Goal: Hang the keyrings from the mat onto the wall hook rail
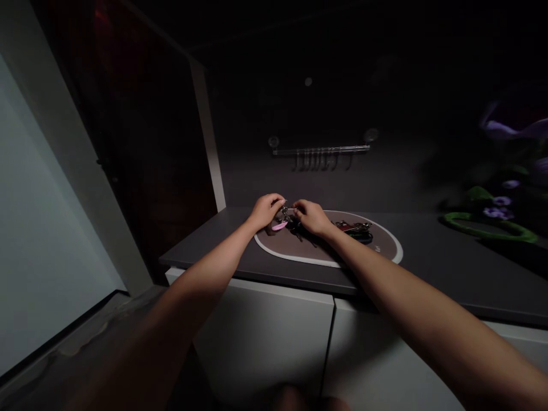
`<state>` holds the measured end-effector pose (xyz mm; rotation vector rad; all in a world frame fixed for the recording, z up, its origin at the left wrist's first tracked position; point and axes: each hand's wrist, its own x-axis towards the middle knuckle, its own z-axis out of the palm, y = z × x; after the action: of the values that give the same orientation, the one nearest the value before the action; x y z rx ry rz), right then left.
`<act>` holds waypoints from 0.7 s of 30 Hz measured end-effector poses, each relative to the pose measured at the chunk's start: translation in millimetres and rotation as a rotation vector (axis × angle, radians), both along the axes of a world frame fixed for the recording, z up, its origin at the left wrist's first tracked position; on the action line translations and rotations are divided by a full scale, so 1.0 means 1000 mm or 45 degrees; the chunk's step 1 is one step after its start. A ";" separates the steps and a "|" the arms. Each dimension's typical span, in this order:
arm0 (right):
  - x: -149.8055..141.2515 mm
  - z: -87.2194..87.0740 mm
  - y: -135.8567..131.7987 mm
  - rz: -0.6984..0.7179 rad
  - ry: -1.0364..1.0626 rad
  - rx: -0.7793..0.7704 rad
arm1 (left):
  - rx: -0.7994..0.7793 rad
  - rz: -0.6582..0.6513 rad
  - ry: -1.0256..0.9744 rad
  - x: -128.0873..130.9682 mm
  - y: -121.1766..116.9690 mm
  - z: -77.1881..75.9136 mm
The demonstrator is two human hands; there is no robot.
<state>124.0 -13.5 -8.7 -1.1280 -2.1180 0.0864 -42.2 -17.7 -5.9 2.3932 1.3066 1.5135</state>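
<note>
Over an oval brown mat (282, 249) with a white rim, my left hand (264, 211) pinches a small bunch of keys (285, 213) with metal rings. A pink strap (279, 226) hangs beneath that hand. My right hand (312, 217) is closed just to the right, fingertips close to the bunch; what they pinch is too small and dark to make out. Below the fingers, dark pieces lie on the mat. Beside my right wrist rests another cluster of keys (362, 227) with red and dark parts.
The mat lies on a dark grey counter (428, 268) above white cabinet doors (274, 337). A clear rail with several hooks (321, 150) is fixed to the wall behind. At the right stand purple flowers (499, 208) by a green ring (488, 227). A dark door (145, 131) is at the left.
</note>
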 end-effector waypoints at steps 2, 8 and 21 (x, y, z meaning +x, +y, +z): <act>0.000 0.001 -0.001 0.020 0.041 0.022 | -0.069 -0.049 -0.154 0.001 0.001 0.000; -0.001 0.004 -0.003 0.101 0.273 0.041 | -0.317 -0.273 -0.667 0.002 0.005 0.000; -0.006 -0.002 0.006 0.409 0.603 -0.110 | -0.602 -0.597 -1.005 0.004 0.003 -0.003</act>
<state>118.5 -7.4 -10.9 -0.7140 -1.8540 0.5451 -37.9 -15.1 -9.1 1.4229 0.7360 1.5182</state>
